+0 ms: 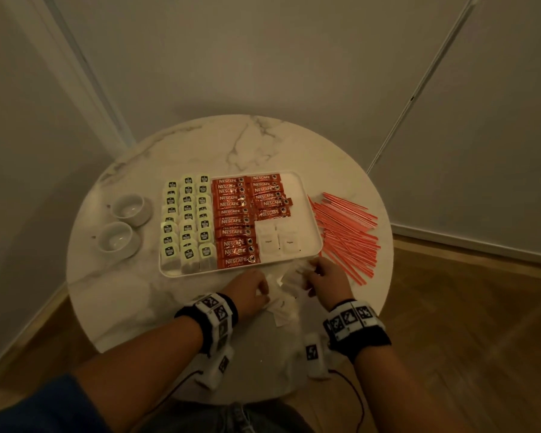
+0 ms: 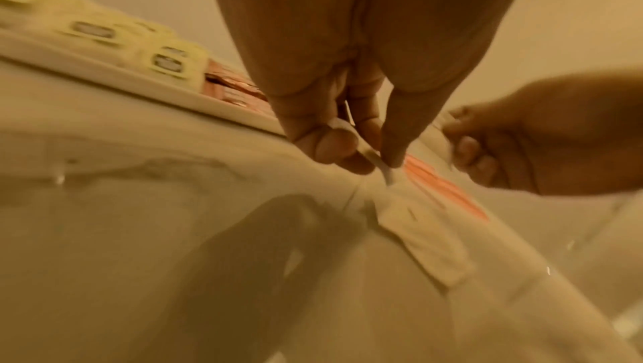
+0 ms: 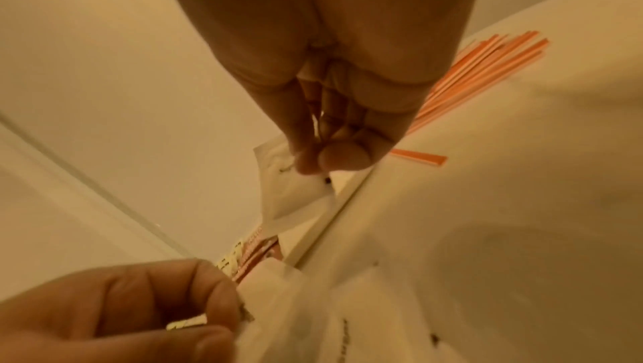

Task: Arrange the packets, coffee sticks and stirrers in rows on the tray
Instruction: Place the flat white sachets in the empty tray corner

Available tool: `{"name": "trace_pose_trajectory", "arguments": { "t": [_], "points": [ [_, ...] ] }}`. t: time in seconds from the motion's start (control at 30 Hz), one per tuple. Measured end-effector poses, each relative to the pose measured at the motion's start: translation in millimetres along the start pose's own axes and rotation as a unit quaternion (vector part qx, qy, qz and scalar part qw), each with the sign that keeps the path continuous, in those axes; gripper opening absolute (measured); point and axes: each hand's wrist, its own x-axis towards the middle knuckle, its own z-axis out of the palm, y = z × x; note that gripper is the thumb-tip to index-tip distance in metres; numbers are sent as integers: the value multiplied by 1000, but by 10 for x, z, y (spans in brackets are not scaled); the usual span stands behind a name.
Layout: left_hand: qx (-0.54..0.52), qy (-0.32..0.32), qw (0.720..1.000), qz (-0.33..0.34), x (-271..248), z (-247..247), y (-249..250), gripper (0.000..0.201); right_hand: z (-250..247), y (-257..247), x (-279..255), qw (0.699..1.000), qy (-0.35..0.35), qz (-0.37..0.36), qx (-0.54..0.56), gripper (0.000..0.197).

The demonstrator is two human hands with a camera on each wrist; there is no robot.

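A: Tray (image 1: 310,214) on round table (image 1: 200,145). Tea bags (image 1: 186,220) left, coffee sticks (image 1: 235,220) middle, two white packets (image 1: 278,240) near-right corner.
B: Stirrers (image 1: 347,232)?
A: Loose heap on table, just right of tray.
B: Hands?
A: Left hand (image 1: 250,290) pinches a white packet (image 2: 379,168) at the loose pile (image 1: 281,304) before the tray. Right hand (image 1: 325,279) pinches another (image 3: 292,184) over the tray's near edge.

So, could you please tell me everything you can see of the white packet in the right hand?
The white packet is a small, flat, paper-looking sachet with sealed edges and a faint, unreadable mark. The right hand pinches its upper part between thumb and fingertips, so it hangs tilted just above the near rim of the tray. Only the fingers appear to touch it.
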Motion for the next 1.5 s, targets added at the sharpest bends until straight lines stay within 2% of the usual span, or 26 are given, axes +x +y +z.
{"name": "trace_pose_trajectory", "arguments": {
  "t": [0.1,0.23,0.33,0.47,0.53,0.63,0.77,0.97,1.13,1.2,1.3,1.37,1.5],
  "points": [
    [-146,36,988,-31,-36,-153,-57,19,27,-105,-25,1000,-5,2,14,17],
    [-331,89,937,-59,-76,-290,-134,24,147,-194,-32,1000,-7,-3,29,24],
    [-380,114,915,-67,-91,-303,-209,23,217,-252,-23,1000,-2,-22,4,18],
    [-378,162,908,-77,-87,-283,-264,25,204,-320,62,998,14,-49,-36,13],
    [-364,193,907,-90,-41,-282,-256,24,162,-337,169,997,35,-46,-58,18],
    [-307,225,921,-88,51,-304,-157,22,82,-360,339,994,66,-36,-83,22],
    [-216,246,942,-68,241,-306,37,19,43,-399,535,991,56,-43,-111,21],
    [-118,200,971,-61,536,-312,228,6,88,-391,817,980,-12,-69,-186,20],
    [-42,170,980,-96,657,-286,272,3,123,-323,952,963,-69,-67,-253,27],
    [7,151,984,-92,683,-280,271,7,110,-316,978,958,-71,-74,-268,30],
    [61,172,980,-74,694,-253,221,19,52,-317,940,956,-73,-95,-269,40],
    [75,188,978,-43,695,-224,182,27,25,-308,886,957,-89,-108,-255,47],
    [119,169,978,11,697,-181,140,40,52,-246,834,941,-122,-122,-291,52]
  ]
}}
